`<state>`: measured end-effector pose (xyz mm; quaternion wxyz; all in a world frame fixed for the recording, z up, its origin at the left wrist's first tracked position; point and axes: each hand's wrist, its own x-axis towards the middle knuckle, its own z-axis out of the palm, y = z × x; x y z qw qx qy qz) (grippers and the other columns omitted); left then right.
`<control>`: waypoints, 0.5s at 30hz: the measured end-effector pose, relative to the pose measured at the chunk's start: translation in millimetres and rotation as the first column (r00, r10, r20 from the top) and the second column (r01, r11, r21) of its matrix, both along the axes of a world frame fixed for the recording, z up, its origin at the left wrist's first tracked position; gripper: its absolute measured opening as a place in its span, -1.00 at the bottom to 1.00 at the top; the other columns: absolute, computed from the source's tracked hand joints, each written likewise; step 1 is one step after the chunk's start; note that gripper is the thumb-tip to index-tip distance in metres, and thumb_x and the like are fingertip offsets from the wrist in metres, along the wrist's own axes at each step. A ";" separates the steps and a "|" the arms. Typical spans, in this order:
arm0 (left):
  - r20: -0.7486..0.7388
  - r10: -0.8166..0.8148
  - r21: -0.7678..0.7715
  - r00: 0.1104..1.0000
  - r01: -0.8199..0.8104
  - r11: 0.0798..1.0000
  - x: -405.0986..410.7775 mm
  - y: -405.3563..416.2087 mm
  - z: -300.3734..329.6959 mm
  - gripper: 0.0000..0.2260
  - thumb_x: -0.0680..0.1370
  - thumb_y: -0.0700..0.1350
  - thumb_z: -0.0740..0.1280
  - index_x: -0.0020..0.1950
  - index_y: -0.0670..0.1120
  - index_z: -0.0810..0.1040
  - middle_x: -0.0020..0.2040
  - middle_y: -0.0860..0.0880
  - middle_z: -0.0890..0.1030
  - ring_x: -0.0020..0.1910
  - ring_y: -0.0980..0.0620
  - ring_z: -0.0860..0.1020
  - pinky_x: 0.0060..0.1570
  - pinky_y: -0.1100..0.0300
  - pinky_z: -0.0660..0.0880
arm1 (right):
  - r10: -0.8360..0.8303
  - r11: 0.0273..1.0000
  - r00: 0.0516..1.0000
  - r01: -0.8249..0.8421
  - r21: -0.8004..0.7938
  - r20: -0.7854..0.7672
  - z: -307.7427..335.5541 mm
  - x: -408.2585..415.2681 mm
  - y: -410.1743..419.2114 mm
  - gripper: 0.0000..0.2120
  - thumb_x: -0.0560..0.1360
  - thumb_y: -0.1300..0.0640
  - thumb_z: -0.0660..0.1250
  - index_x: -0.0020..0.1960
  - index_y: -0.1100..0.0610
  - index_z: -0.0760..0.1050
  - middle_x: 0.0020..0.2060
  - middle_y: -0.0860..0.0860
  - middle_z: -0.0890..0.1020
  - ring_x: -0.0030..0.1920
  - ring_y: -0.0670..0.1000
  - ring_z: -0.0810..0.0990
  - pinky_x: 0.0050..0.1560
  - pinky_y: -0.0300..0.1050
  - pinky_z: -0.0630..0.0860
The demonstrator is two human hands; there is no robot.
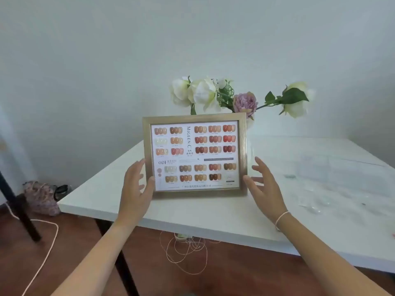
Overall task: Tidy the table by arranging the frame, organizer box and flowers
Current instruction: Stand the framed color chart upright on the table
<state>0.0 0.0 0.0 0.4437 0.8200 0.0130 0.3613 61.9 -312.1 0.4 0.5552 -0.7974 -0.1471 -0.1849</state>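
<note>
A gold-edged frame (195, 155) with a nail colour chart stands upright on the white table (213, 212), near its front left corner. My left hand (136, 189) touches the frame's lower left edge, thumb on the front, fingers spread. My right hand (265, 186) hovers just right of the frame, fingers apart, its thumb tip at the frame's lower right corner. Behind the frame stand white and purple flowers (235, 97); their vase is mostly hidden. A clear, barely visible organizer box (316, 167) seems to lie on the table to the right.
The wall is close behind the table. Under the table lie loose coils of thin cord (188, 251). A patterned bag (40, 197) and a dark stand leg (19, 210) sit on the floor at the left.
</note>
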 end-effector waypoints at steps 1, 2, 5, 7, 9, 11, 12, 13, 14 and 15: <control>-0.023 0.006 -0.022 1.000 -0.007 1.000 1.0 -0.7 0.3 -0.56 0.56 -0.05 0.22 0.41 0.18 0.20 0.32 0.21 0.26 0.18 0.12 0.39 -0.02 0.31 0.36 | -0.005 1.000 1.000 0.005 0.017 -0.012 0.3 1.2 1.4 -0.44 0.48 -0.04 0.27 0.42 -0.15 0.14 0.20 -0.15 0.38 0.09 -0.04 0.49 -0.09 -0.35 0.39; -0.052 0.022 -0.040 0.998 -0.024 0.999 4.0 -0.6 -0.8 -0.55 0.57 -0.05 0.22 0.42 0.18 0.19 0.31 0.22 0.25 0.18 0.13 0.40 -0.06 0.36 0.35 | -0.018 0.999 0.999 0.019 0.038 -0.030 -0.1 4.1 2.3 -0.44 0.49 -0.03 0.27 0.42 -0.15 0.13 0.20 -0.14 0.38 0.09 -0.03 0.49 -0.11 -0.38 0.38; -0.132 0.006 -0.082 0.991 -0.017 0.996 10.5 -1.4 -6.7 -0.54 0.57 -0.05 0.20 0.45 0.14 0.16 0.39 0.14 0.26 0.18 0.15 0.41 0.01 0.38 0.33 | 0.005 0.997 0.997 0.001 0.081 -0.081 -2.9 8.3 5.4 -0.44 0.50 -0.01 0.26 0.43 -0.13 0.12 0.19 -0.11 0.39 0.06 -0.04 0.50 -0.20 -0.42 0.38; -0.149 -0.010 -0.093 0.989 -0.004 0.996 14.2 -2.6 -7.2 -0.53 0.58 -0.05 0.18 0.47 0.11 0.13 0.44 0.09 0.26 0.23 0.11 0.40 0.13 0.25 0.34 | 0.019 0.997 0.995 -0.012 0.076 -0.097 -3.0 11.1 7.2 -0.46 0.51 -0.01 0.24 0.43 -0.13 0.11 0.16 -0.11 0.42 -0.02 -0.11 0.52 -0.26 -0.43 0.41; -0.174 -0.036 -0.111 0.984 0.017 0.994 17.7 -3.1 -7.2 -0.52 0.60 -0.04 0.15 0.49 0.11 0.07 0.47 0.09 0.25 0.25 0.08 0.39 0.16 0.19 0.33 | 0.049 0.996 0.992 -0.039 0.085 -0.118 -3.4 15.7 8.9 -0.48 0.53 -0.01 0.20 0.44 -0.13 0.11 0.08 -0.12 0.46 -0.09 -0.18 0.53 -0.29 -0.49 0.43; -0.195 -0.055 -0.137 0.979 0.029 0.990 19.8 -5.0 -7.5 -0.51 0.61 -0.04 0.11 0.50 0.14 0.02 0.46 0.07 0.28 0.20 0.12 0.38 0.13 0.20 0.32 | 0.063 0.995 0.987 -0.050 0.088 -0.145 -4.2 20.6 11.6 -0.53 0.55 0.01 0.17 0.43 -0.12 0.14 0.00 -0.11 0.49 -0.13 -0.20 0.52 -0.31 -0.56 0.39; -0.198 -0.055 -0.145 0.979 0.026 0.989 20.6 -6.6 -7.5 -0.51 0.61 -0.05 0.10 0.50 0.15 0.01 0.45 0.05 0.31 0.17 0.13 0.38 0.11 0.21 0.31 | 0.064 0.995 0.986 -0.051 0.088 -0.152 -4.9 22.7 13.6 -0.54 0.56 0.02 0.17 0.42 -0.11 0.15 -0.04 -0.09 0.51 -0.14 -0.20 0.52 -0.32 -0.57 0.38; -0.199 -0.046 -0.148 0.979 0.016 0.989 21.6 -7.0 -7.7 -0.52 0.62 -0.05 0.10 0.50 0.15 0.01 0.43 0.04 0.34 0.15 0.13 0.39 0.08 0.22 0.31 | 0.061 0.995 0.986 -0.048 0.084 -0.157 -5.8 25.0 14.9 -0.56 0.56 0.03 0.16 0.42 -0.08 0.17 -0.08 -0.08 0.51 -0.16 -0.19 0.51 -0.32 -0.58 0.37; -0.196 -0.035 -0.147 0.980 0.006 0.989 22.5 -7.1 -7.5 -0.52 0.62 -0.06 0.09 0.50 0.14 0.02 0.41 0.02 0.36 0.14 0.12 0.40 0.05 0.24 0.30 | 0.057 0.996 0.986 -0.045 0.081 -0.159 -6.7 27.0 15.8 -0.57 0.56 0.05 0.16 0.41 -0.06 0.18 -0.11 -0.08 0.51 -0.18 -0.19 0.49 -0.32 -0.58 0.37; -0.193 -0.028 -0.148 0.981 -0.001 0.989 23.6 -6.7 -7.3 -0.53 0.62 -0.06 0.09 0.50 0.14 0.03 0.40 0.02 0.37 0.14 0.12 0.40 0.04 0.27 0.31 | 0.050 0.996 0.985 -0.037 0.076 -0.164 -7.6 28.9 16.5 -0.57 0.57 0.05 0.16 0.41 -0.03 0.19 -0.13 -0.09 0.51 -0.20 -0.18 0.48 -0.32 -0.58 0.36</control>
